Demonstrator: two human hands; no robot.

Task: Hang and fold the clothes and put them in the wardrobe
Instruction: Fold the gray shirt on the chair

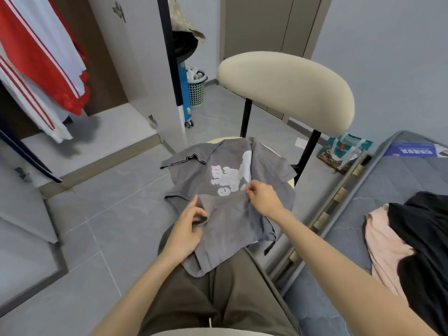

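Both hands, left hand and right hand, pinch the grey T-shirt.

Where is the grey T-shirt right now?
The T-shirt lies mid-view, draped over the chair seat and the lap; the left hand and right hand pinch its folded edge.

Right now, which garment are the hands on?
The grey printed T-shirt on the chair: left hand and right hand hold its folded-up hem. The pink top and black garment lie on the bed, untouched.
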